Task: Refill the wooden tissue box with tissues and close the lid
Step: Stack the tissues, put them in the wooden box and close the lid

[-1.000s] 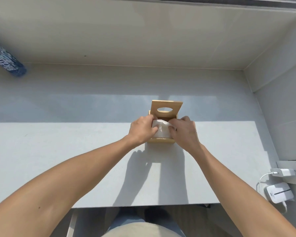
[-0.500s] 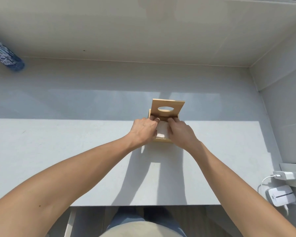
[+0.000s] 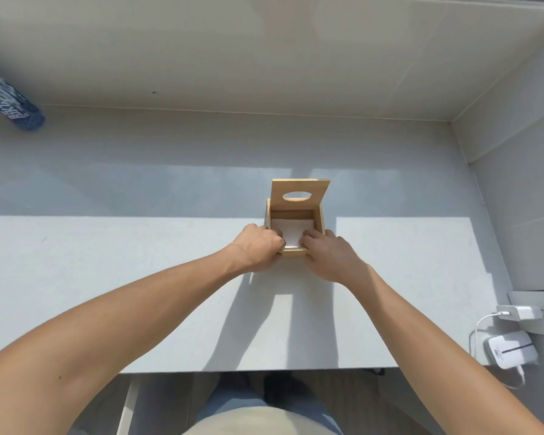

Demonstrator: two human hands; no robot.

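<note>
A square wooden tissue box [image 3: 321, 219] stands on the grey table [image 3: 107, 277], a little right of centre. Its hinged lid [image 3: 300, 194], with an oval slot, stands upright at the far side. White tissues [image 3: 291, 231] lie flat inside the box. My left hand [image 3: 258, 246] rests at the box's near left corner, fingers curled over the rim onto the tissues. My right hand [image 3: 328, 254] is at the near right corner, fingers likewise over the rim on the tissues. The fingertips are partly hidden inside the box.
A blue patterned bottle [image 3: 11, 103] lies at the far left against the wall. A white charger [image 3: 520, 312] and a small white device [image 3: 509, 350] with a cable sit at the right edge of the table. Walls close the far and right sides.
The tissues, bunched between my hands above the box a second ago, now lie flat inside it. Both hands have drawn back to the box's near edge.
</note>
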